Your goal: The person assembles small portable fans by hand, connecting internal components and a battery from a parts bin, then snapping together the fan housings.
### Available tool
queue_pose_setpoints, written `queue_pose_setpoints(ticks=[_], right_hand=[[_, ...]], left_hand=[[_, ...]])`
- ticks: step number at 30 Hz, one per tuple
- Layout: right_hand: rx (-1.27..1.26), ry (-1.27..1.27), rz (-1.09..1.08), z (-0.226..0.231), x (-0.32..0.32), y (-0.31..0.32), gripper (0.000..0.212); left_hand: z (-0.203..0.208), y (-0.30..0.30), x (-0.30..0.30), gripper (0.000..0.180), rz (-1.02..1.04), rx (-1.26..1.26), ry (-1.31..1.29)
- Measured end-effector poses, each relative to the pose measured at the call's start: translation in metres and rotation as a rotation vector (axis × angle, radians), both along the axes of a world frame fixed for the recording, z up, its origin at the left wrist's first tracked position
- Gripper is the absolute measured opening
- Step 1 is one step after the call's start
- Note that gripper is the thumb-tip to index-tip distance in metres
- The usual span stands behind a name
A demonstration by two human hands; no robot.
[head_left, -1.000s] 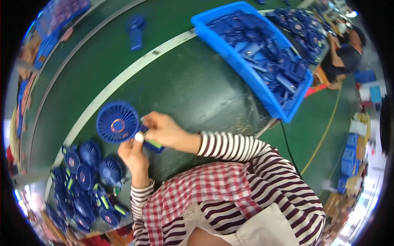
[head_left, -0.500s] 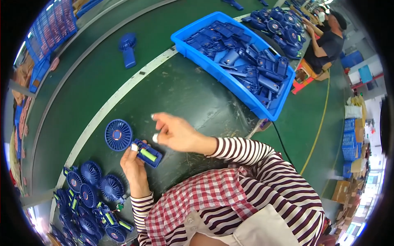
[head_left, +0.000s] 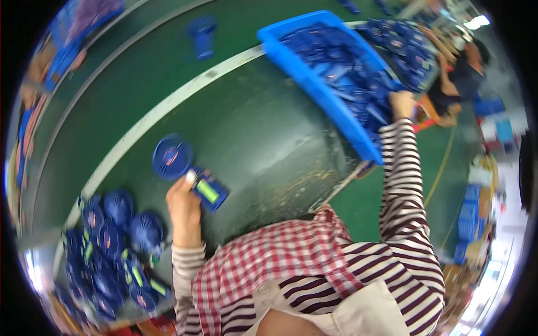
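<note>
My left hand [head_left: 184, 208] is closed on a dark blue handheld fan [head_left: 171, 158], gripping it between its round caged head and its handle. The handle lies uncovered, with a light green battery [head_left: 208, 191] inside. My right arm is stretched out to the far right, and my right hand [head_left: 402, 103] is over the right side of a bright blue bin [head_left: 314, 84]. Motion blurs its fingers, and whether they hold anything cannot be made out. Piled in the bin are many dark blue plastic handle shells [head_left: 342, 73].
At lower left is a heap of blue fans [head_left: 106, 241], some with green batteries showing. A lone fan [head_left: 202, 36] lies on the green belt beyond the white line. Behind the bin is another fan pile [head_left: 400, 47], with a co-worker [head_left: 462, 73] beside it.
My right hand has left the spot beside the fan and swung far right to the bin. My left hand still holds the fan. The whole view has shifted slightly.
</note>
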State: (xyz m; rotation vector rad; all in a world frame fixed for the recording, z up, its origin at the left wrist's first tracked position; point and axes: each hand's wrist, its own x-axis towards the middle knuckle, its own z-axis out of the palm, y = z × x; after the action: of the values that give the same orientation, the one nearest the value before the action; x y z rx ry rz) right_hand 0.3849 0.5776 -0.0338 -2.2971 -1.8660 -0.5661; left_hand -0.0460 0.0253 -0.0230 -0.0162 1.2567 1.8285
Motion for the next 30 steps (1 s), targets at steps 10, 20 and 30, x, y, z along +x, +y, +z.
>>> queue_pose_setpoints(ticks=[10, 20, 30], right_hand=[[0.163, -0.052, 0.249, 0.059, -0.122, -0.066, 0.046], [-0.922, 1.349, 1.194, 0.1, -0.311, -0.35, 0.04], [-0.765, 0.78, 1.792, 0.063, -0.34, -0.432, 0.041]], left_hand=[[0.01, -0.012, 0.007, 0.026, 0.126, -0.158, 0.017], [0.004, -0.022, 0.012, 0.025, 0.152, -0.153, 0.01], [0.013, -0.024, 0.03, 0.02, 0.342, -0.062, -0.127]])
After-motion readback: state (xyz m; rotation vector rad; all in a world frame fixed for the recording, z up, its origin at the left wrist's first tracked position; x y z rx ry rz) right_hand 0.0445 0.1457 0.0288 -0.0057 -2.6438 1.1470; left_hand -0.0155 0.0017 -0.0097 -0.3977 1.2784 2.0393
